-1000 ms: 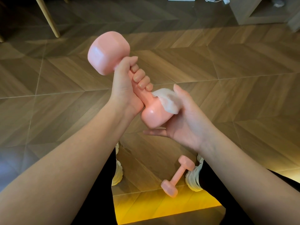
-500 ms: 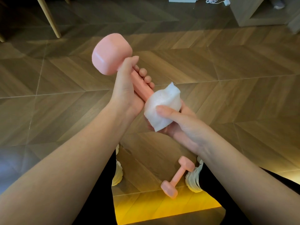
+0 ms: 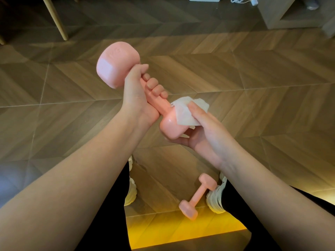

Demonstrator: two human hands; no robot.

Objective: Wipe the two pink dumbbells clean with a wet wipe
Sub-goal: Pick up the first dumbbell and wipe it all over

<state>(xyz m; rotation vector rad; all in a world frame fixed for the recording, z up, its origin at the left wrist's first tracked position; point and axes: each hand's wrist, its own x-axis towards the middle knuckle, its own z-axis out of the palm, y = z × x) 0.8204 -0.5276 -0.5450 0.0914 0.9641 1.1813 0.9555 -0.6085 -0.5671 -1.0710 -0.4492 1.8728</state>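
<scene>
My left hand (image 3: 137,98) grips the handle of a pink dumbbell (image 3: 117,64), held tilted in the air with one head up at the left and the other head low at the centre. My right hand (image 3: 203,131) cups that lower head from below and the right, its thumb pressing a white wet wipe (image 3: 186,113) against the head's upper side. A second pink dumbbell (image 3: 197,196) lies on the wooden floor between my feet, close to my right shoe.
My white shoes (image 3: 131,187) stand on the chevron wood floor (image 3: 253,78). A wooden chair leg (image 3: 56,19) rises at the back left. A grey cabinet (image 3: 282,13) and a white cable (image 3: 241,0) sit at the back right. A yellow glow lights the floor near me.
The wipe covered the whole lower head half a second ago; now it has slid to the head's upper right side and the pink head shows. The dumbbell turned slightly.
</scene>
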